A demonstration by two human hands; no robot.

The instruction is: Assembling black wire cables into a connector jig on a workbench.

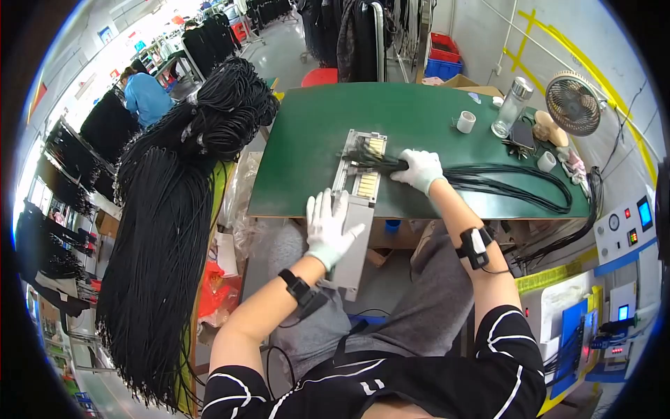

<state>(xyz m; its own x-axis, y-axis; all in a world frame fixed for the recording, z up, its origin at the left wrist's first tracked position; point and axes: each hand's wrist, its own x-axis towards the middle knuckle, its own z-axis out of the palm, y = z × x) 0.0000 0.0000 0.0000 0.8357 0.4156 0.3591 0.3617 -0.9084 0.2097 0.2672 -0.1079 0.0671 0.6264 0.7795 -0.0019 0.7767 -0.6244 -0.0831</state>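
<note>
Hands apart: right hand [421, 170], white glove, fingers curled round the bundle [386, 164]; left hand [328, 227], gloved, flat, fingers spread, nothing seen in it, over the edge of the jig [361, 209], contact can't tell. Bundle is on the green table [307, 119], its near end across the jig's upper part, blurred, the rest looping off to the right past the right hand. Handling, judged by look: light, soft, bendy, smooth enough that single cables could slide out of a loose grip; not fragile-looking, though ends may be the delicate bit. Best hold is a full-fist squeeze just behind the ends, where the right hand is, all strands together; loop just trails. Jig looks rigid and heavier. Counts: one bundle (cables in it too blurred and overlapped to count), one jig, two groups of yellowish strips [366, 185] in it, two white rolls [466, 122], one bottle [513, 105], one fan [574, 103]; black cable pile [160, 244] at left, strands uncountable
</note>
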